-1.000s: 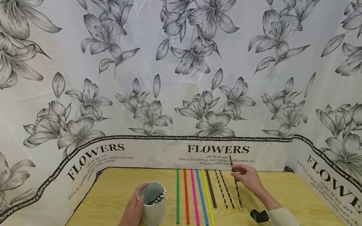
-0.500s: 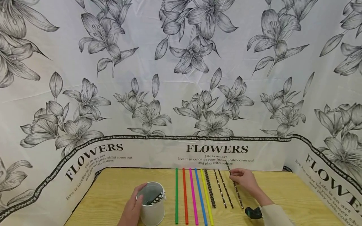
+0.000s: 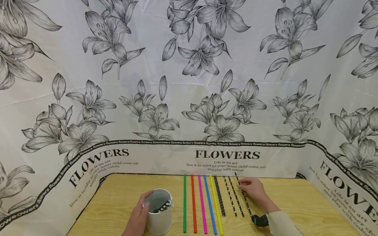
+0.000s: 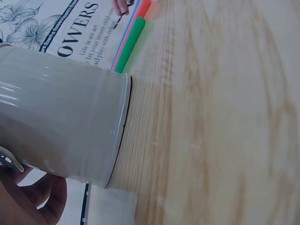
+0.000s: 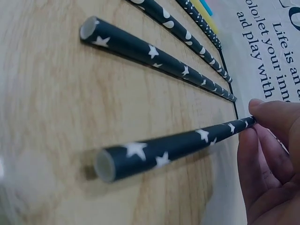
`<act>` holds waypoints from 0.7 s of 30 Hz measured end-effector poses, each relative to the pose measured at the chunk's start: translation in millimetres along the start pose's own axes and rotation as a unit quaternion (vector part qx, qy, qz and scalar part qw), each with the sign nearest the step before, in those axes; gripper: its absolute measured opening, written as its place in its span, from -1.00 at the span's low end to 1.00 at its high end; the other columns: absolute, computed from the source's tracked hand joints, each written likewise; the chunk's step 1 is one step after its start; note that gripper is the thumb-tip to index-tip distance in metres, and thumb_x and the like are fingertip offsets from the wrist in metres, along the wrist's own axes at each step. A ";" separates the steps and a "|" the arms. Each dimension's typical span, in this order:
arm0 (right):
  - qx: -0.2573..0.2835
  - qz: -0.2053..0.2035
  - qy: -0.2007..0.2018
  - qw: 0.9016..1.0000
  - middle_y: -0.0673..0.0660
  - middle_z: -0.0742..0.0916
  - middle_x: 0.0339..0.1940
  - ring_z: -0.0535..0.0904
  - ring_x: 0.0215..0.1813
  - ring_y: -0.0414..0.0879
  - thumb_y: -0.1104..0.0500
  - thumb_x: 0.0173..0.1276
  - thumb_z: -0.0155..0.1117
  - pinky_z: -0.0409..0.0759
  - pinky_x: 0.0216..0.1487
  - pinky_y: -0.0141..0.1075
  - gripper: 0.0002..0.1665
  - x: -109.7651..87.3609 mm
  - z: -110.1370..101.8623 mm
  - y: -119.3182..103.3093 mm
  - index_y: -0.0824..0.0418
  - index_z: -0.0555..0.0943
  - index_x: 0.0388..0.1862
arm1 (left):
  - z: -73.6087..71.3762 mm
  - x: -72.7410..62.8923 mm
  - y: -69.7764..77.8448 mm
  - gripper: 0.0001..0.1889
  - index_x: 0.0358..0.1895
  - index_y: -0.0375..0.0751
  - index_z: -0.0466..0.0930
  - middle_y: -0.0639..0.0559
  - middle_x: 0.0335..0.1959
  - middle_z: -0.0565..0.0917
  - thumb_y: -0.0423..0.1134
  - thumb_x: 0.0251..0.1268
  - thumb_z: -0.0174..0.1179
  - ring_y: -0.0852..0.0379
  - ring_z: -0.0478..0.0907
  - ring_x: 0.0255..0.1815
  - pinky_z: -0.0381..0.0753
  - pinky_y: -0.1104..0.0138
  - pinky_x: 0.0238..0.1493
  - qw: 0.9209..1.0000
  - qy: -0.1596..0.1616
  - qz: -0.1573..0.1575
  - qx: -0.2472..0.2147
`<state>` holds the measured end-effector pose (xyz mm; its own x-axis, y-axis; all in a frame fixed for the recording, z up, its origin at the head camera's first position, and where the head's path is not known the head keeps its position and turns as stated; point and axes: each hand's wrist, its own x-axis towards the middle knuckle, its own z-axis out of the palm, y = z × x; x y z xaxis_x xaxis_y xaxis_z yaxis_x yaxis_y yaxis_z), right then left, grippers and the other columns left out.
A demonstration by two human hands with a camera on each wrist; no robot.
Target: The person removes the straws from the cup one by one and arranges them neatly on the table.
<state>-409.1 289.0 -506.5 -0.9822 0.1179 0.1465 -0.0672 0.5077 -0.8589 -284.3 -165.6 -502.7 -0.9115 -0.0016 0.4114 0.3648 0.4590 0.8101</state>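
- The left hand grips the bucket from its left side, the thumb at the rim.
- The bucket is on the left part of the table, well apart from the far edge; patterned straws lean inside it.
- The right hand pinches the held straw, black with white stars, between thumb and fingers near its far end.
- The held straw lies by the table's far edge, rightmost of the row; whether its near end touches the wood cannot be told.
- Leftward from it, apart, come a star straw, spotted straw, dotted straw, then yellow, blue, pink, red and green straws.
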 end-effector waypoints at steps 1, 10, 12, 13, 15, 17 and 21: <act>-0.001 0.002 0.001 1.000 0.14 0.73 -0.35 0.60 -0.42 -0.10 0.33 0.23 0.36 0.56 -0.49 -0.31 -0.68 0.5 0.0 0.3 0.45 0.65 -0.04 | 0.2 0.0 0.0 -0.61 0.32 -0.01 0.38 0.01 0.19 0.54 -0.31 0.53 -0.16 0.00 0.48 0.15 0.43 0.10 0.16 1.000 0.001 0.001 0.000; -0.008 -0.002 -0.002 1.000 0.17 0.74 -0.31 0.61 -0.41 -0.09 0.33 0.21 0.37 0.57 -0.48 -0.28 -0.67 5.7 2.3 3.0 0.47 0.65 -0.05 | -0.7 0.0 0.4 -0.62 0.33 0.00 0.36 0.00 0.20 0.53 -0.28 0.54 -0.17 -0.02 0.47 0.17 0.42 0.08 0.17 1.000 -0.009 -0.010 -0.002; -0.008 0.001 -0.002 1.000 0.17 0.74 -0.30 0.61 -0.41 -0.10 0.33 0.19 0.38 0.58 -0.47 -0.28 -0.68 6.8 3.7 3.0 0.46 0.66 -0.07 | -1.3 0.2 0.3 -0.62 0.33 0.01 0.35 -0.01 0.20 0.54 -0.27 0.55 -0.18 -0.02 0.47 0.16 0.43 0.07 0.15 1.000 -0.011 -0.013 0.000; -0.005 0.003 -0.005 1.000 0.19 0.74 -0.29 0.61 -0.41 -0.09 0.34 0.19 0.38 0.58 -0.46 -0.27 -0.68 7.3 4.4 2.8 0.46 0.66 -0.08 | -1.8 0.1 0.4 -0.62 0.33 0.01 0.35 -0.01 0.20 0.53 -0.27 0.55 -0.18 -0.02 0.47 0.16 0.44 0.06 0.15 1.000 -0.011 -0.015 0.000; -0.002 0.009 -0.008 1.000 0.22 0.73 -0.27 0.61 -0.40 -0.09 0.33 0.18 0.39 0.60 -0.44 -0.27 -0.67 7.7 6.0 2.2 0.46 0.66 -0.07 | -3.0 0.0 1.0 -0.62 0.34 0.00 0.34 -0.03 0.21 0.53 -0.25 0.55 -0.18 -0.04 0.47 0.17 0.43 0.01 0.15 1.000 -0.014 -0.021 0.000; 0.000 0.020 -0.009 1.000 0.24 0.73 -0.24 0.61 -0.40 -0.10 0.33 0.17 0.39 0.61 -0.42 -0.26 -0.66 7.7 7.3 1.7 0.46 0.65 -0.07 | -4.3 -0.1 2.0 -0.62 0.34 0.01 0.33 -0.06 0.22 0.52 -0.23 0.56 -0.19 -0.07 0.47 0.17 0.42 -0.04 0.14 1.000 -0.018 -0.026 0.001; -0.008 0.035 -0.007 0.999 0.26 0.73 -0.22 0.61 -0.41 -0.11 0.32 0.15 0.40 0.62 -0.41 -0.27 -0.65 7.5 7.9 1.4 0.45 0.66 -0.07 | -4.8 1.1 3.0 -0.62 0.35 0.03 0.32 -0.08 0.23 0.51 -0.21 0.56 -0.20 -0.08 0.47 0.18 0.41 -0.07 0.13 0.999 -0.026 -0.025 0.003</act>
<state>-418.0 283.8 -510.5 -0.9866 0.1420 0.0804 0.0037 0.5122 -0.8588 -283.3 -168.4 -497.8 -0.9369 0.0212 0.3491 0.3183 0.4650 0.8261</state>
